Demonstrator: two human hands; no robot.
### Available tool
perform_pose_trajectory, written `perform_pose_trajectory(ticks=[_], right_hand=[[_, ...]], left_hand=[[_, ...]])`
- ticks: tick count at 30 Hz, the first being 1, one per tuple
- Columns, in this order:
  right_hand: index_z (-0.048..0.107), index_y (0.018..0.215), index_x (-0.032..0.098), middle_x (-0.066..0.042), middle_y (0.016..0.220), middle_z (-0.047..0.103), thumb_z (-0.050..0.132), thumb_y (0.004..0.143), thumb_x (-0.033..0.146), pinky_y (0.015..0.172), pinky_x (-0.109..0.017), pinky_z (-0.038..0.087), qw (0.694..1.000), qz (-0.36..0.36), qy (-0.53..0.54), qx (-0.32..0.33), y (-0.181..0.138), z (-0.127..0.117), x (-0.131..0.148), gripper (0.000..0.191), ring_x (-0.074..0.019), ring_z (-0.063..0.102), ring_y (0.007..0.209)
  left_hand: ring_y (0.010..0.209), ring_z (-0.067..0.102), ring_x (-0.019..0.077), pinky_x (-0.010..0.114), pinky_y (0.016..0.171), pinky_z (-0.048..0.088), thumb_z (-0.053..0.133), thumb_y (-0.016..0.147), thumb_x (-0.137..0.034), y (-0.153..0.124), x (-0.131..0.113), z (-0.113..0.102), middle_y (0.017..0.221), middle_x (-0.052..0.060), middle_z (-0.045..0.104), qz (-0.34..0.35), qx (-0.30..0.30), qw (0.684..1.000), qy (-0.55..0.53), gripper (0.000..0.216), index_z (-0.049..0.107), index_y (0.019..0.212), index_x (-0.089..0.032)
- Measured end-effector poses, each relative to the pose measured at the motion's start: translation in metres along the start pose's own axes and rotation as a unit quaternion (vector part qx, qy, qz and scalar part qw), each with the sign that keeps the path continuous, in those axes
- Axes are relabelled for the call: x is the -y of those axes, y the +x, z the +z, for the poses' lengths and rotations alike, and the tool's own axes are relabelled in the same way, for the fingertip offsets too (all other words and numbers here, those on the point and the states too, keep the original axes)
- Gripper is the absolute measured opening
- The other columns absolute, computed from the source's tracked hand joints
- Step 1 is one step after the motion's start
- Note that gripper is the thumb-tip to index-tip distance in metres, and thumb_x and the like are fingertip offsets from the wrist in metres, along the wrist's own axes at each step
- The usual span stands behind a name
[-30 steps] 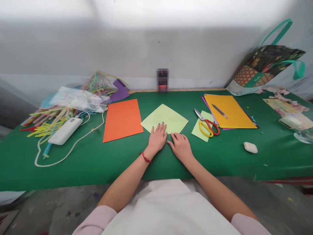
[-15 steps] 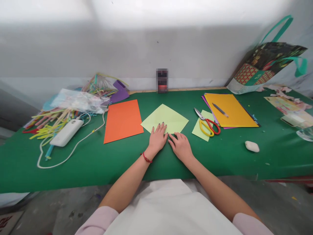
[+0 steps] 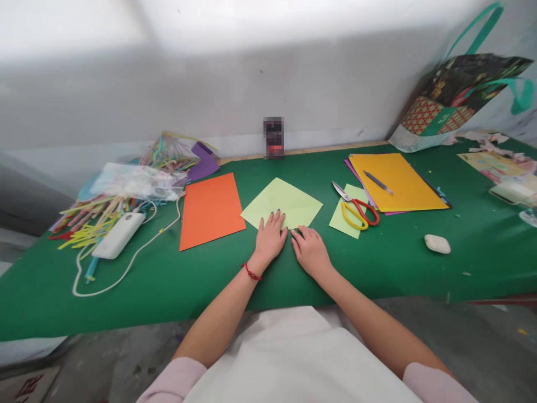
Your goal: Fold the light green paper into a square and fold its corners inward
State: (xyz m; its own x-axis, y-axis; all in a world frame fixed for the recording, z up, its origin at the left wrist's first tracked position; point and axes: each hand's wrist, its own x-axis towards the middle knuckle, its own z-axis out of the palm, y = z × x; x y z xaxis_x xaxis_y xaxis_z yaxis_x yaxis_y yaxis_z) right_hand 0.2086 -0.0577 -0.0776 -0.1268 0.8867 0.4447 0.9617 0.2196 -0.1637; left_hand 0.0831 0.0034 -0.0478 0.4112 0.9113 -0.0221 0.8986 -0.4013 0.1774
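Note:
A light green sheet of paper (image 3: pixel 282 197) lies on the table with a corner pointing away from me and its near edge under my hands. My left hand (image 3: pixel 271 236), a red bracelet at its wrist, rests flat on the sheet with fingers stretched out. My right hand (image 3: pixel 310 246) lies at the sheet's near edge, fingers lightly bent and apart, holding nothing. Scissors (image 3: pixel 356 209) with one yellow and one red handle lie to the right, across a smaller light green piece of paper (image 3: pixel 344 225).
Left are an orange sheet (image 3: pixel 213 211), a white power bank (image 3: pixel 119 235) with its cable, and a heap of coloured strips (image 3: pixel 98 210). Right stand yellow paper (image 3: pixel 403 182) with a pen (image 3: pixel 377 182), a white case (image 3: pixel 437 244) and a bag (image 3: pixel 448 115). A phone-like blurred object (image 3: pixel 274 137) leans against the wall.
The view has tilted slightly. My right hand has shifted only a little at the paper's near edge; my left hand stays flat on the sheet.

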Motion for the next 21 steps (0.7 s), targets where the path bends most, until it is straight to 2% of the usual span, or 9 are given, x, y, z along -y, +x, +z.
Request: perform_pose_trajectory(ticks=[5,9,14,21], right_hand=[[0.063,0.116,0.012,-0.016,0.119,0.063,0.036,0.094,0.023,0.097,-0.041,0.041,1.000,0.001,0.017,-0.004,-0.0038,0.0022,-0.0025,0.037,-0.0250,0.057,0.112],[0.060,0.119,0.010,-0.016,0.122,0.063,0.035,0.094,0.024,0.098,-0.040,0.040,1.000,0.007,0.023,-0.010,-0.0067,0.0031,-0.0037,0.038,-0.0246,0.056,0.115],[0.061,0.118,0.009,-0.017,0.118,0.064,0.037,0.093,0.024,0.095,-0.040,0.041,1.000,-0.006,0.008,0.002,-0.0035,-0.0001,-0.0035,0.037,-0.0256,0.057,0.110],[0.061,0.112,0.011,-0.017,0.111,0.064,0.041,0.090,0.022,0.095,-0.041,0.040,1.000,0.001,0.016,0.000,0.0002,-0.0004,-0.0045,0.032,-0.0254,0.058,0.102]], left_hand=[[0.140,0.025,0.0203,0.045,0.115,0.020,0.026,0.095,-0.031,0.0005,0.0008,0.0009,0.152,0.004,0.029,0.001,-0.007,1.000,0.009,0.049,0.035,0.143,-0.022],[0.141,0.024,0.0200,0.044,0.116,0.018,0.025,0.095,-0.031,0.0008,0.0003,0.0008,0.152,0.004,0.028,0.001,-0.004,1.000,0.004,0.050,0.034,0.143,-0.019],[0.141,0.022,0.0199,0.044,0.116,0.017,0.026,0.095,-0.031,0.0006,-0.0017,-0.0022,0.153,0.003,0.027,-0.005,0.012,1.000,-0.010,0.050,0.034,0.143,-0.018],[0.141,0.025,0.0207,0.046,0.115,0.019,0.026,0.095,-0.030,0.0003,-0.0017,0.0012,0.152,0.004,0.029,0.000,-0.001,1.000,-0.012,0.050,0.034,0.143,-0.020]])
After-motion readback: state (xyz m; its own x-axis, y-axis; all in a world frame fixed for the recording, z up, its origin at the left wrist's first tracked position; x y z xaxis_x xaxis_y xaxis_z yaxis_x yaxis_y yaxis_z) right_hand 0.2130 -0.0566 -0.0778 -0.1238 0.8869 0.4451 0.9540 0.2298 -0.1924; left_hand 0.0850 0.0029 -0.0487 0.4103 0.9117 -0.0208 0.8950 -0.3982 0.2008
